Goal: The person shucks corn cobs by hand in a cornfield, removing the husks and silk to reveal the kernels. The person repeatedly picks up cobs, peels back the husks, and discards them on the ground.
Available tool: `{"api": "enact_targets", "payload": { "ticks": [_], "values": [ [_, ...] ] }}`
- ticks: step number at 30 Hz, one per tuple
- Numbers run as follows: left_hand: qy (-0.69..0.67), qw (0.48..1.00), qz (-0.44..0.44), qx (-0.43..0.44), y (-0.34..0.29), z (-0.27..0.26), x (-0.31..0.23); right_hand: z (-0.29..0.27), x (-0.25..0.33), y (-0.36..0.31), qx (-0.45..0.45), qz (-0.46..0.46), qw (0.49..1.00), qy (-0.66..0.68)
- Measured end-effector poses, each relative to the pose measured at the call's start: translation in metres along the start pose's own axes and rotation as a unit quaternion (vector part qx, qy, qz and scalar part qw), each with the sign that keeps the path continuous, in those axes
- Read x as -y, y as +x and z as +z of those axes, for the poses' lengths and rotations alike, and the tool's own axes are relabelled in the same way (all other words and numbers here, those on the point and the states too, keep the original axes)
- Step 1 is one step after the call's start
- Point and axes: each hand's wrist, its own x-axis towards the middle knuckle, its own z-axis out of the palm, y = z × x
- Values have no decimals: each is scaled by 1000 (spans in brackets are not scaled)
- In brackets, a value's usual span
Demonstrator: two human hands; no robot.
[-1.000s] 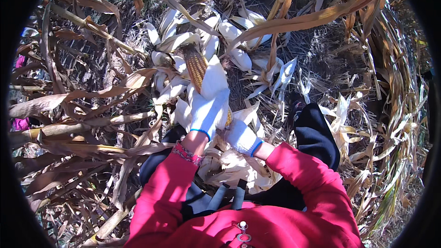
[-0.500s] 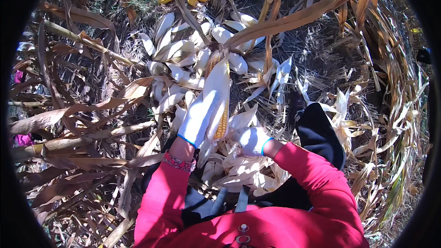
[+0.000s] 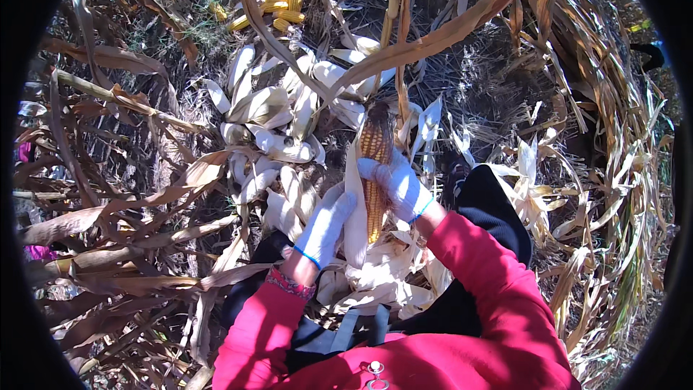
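Note:
A yellow ear of corn (image 3: 374, 211) stands out between my hands, its kernels bare along the front and dark silk at its far tip. A pale husk leaf (image 3: 354, 235) still runs down its left side. My right hand (image 3: 398, 184), in a white glove with blue trim, is wrapped round the ear from the right, thumb across the kernels. Gloved too, my left hand (image 3: 326, 222) closes on the husk at the ear's left side; its fingertips are partly hidden. Beneath the ear's near end lie loose peeled husks (image 3: 379, 285).
Several husked ears (image 3: 289, 6) lie in a small pile at the far side. Pale husks (image 3: 271, 119) are heaped ahead of my hands. A long dry leaf (image 3: 440, 40) arches across the front. Dry stalks (image 3: 137, 242) crowd the left, and more stand right (image 3: 613, 144). My dark-trousered knee (image 3: 498, 209) is at right.
My right hand has risen from the lower husks to grip the ear. The ear's front is now uncovered, and my left hand has moved nearer to me, with the husk at the left side.

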Motion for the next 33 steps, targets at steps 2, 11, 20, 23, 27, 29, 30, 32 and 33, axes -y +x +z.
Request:
{"api": "enact_targets", "payload": {
  "ticks": [2,11,20,23,27,29,30,32,33],
  "values": [
    [106,992,-2,74,-1,-1,9,0,-3,5,-11,9,1000,-6],
    [335,941,38,-5,3,2,33,-30,5,36,-149,-46,988,-5],
    [-62,997,13,-36,-17,6,16,-8,-11,16,-109,-240,856,-444],
    [-95,985,90,-114,8,-28,6,-11,-22,-1,86,-217,732,-640],
    [-170,973,112,-113,12,-43,-32,-27,-54,-29,233,-26,575,-784],
    [-182,967,116,-136,7,-42,-43,-55,-97,-54,358,19,445,-821],
    [-178,965,122,-148,1,-46,-48,-58,-107,-66,447,55,351,-821],
    [-163,963,128,-170,-2,-42,-52,-64,-107,-64,444,71,364,-815],
    [-135,969,126,-166,0,-42,-51,-69,-104,-49,430,107,391,-807]
  ]
}}
